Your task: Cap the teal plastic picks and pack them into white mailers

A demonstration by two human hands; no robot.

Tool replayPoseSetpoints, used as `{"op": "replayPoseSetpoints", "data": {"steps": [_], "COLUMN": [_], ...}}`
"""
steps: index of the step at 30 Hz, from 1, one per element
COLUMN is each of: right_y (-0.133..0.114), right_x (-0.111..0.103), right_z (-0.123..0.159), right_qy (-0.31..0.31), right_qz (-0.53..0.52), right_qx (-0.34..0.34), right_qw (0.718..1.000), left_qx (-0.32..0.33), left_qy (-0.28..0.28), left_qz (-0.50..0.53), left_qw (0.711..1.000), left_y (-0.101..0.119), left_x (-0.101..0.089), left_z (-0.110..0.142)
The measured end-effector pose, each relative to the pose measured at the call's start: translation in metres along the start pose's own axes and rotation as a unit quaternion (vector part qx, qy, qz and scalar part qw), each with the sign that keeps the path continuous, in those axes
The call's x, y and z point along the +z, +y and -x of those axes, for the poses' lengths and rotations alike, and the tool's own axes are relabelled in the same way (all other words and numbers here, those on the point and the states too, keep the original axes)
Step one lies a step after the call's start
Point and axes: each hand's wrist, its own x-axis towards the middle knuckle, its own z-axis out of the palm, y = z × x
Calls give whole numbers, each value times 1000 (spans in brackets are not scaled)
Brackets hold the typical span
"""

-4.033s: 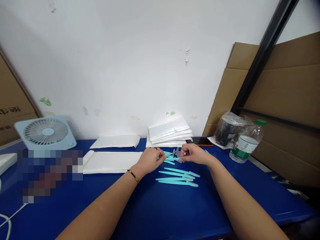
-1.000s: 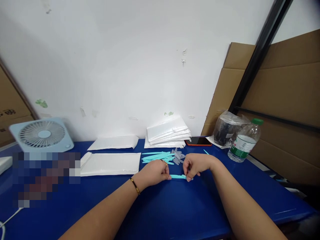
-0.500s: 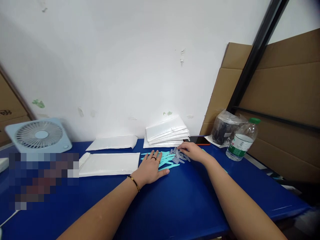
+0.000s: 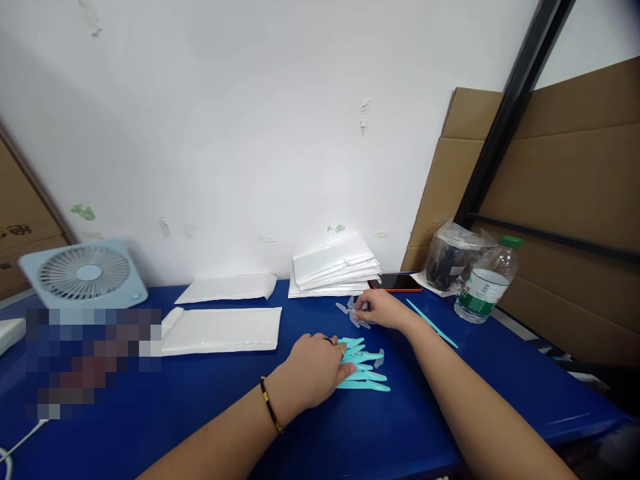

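Note:
My left hand (image 4: 315,370) lies curled over one end of a pile of teal plastic sticks (image 4: 367,375) on the blue table (image 4: 200,400), fingers pressed on them. My right hand (image 4: 384,310) reaches further back, and its fingertips are pinched at a small cluster of grey translucent caps (image 4: 350,312). One more grey cap (image 4: 380,359) rests on the teal pile. A single teal stick (image 4: 433,323) lies apart, to the right of my right forearm.
A stack of white padded mailers (image 4: 333,270) sits at the wall, with two more mailers (image 4: 220,328) to the left. A small fan (image 4: 87,273), a phone (image 4: 397,282), a bagged dark object (image 4: 455,257), a water bottle (image 4: 483,290) and cardboard sheets (image 4: 550,200) surround the work spot.
My left hand has dragged the teal sticks from near the mailer stack toward me. My right hand stays at the grey caps. The lone teal stick now shows at the right.

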Motion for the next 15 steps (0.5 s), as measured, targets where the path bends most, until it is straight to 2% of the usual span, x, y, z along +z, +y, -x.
{"op": "replayPoseSetpoints", "data": {"steps": [2, 5, 8, 11, 15], "right_y": [0, 1, 1, 0, -4], "right_x": [3, 6, 4, -1, -7], "right_z": [-1, -2, -2, -2, 2], "right_qy": [-6, -6, -10, -6, -38], "right_qz": [-11, -26, -32, -68, -140], "right_qx": [-10, -31, -39, -29, -45], "right_qw": [1000, 999, 999, 997, 988], "left_qx": [-19, -42, -72, -91, -103], "left_qy": [22, 84, 73, 67, 114], "left_qz": [17, 84, 140, 155, 136], "left_qw": [999, 992, 985, 981, 979], "left_y": [-10, -33, -53, -62, -64], "left_x": [1, 7, 13, 16, 16], "left_z": [-8, -19, -24, -26, -27]}}
